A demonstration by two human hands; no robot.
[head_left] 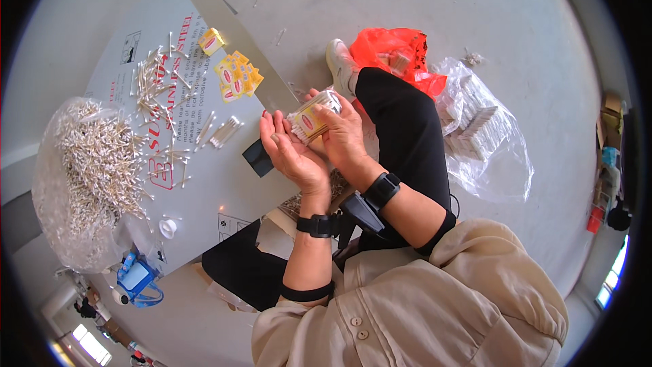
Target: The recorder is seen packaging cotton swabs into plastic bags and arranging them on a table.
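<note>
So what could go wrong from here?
The yellow-labelled pack of white cotton swabs could slip: the right grip holds it near the edge of the grey table, with the left grip open.

The yellow paper cards, close to that edge, might slide off.

The bulging clear plastic bag of swabs might spill among the loose white swabs beside it.

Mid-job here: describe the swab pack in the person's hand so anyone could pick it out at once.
Find the big grey table; by its right edge in the picture, the left hand is open, palm up. Beside it, the right hand grips the swab pack. The pack's neat block shape and yellow label set it apart from the loose swabs scattered on the table.
</note>
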